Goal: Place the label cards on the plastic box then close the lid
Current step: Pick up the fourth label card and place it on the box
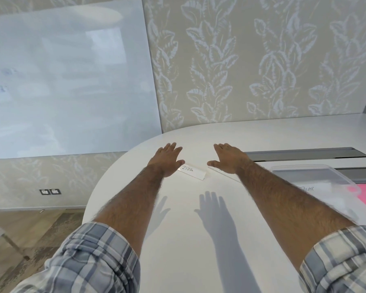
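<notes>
Now: both hands spread flat, holding nothing, left hand (167,160), right hand (228,158) | ZEBRA card (191,172) flush on desk (178,229) | risk: fingertips slide it instead of lifting | plastic box (325,182) well apart.

A white rounded desk (178,240) fills the lower middle. A glass whiteboard (68,81) leans at ten o'clock against leaf-patterned wallpaper (251,60). A grey cable channel (304,154) runs at three o'clock; wall sockets (50,191) sit at eight o'clock.

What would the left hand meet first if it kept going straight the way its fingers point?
Probably nothing on the table: the left hand points past the ZEBRA card toward the table's far edge and the patterned wall. Depth is unclear.
</notes>
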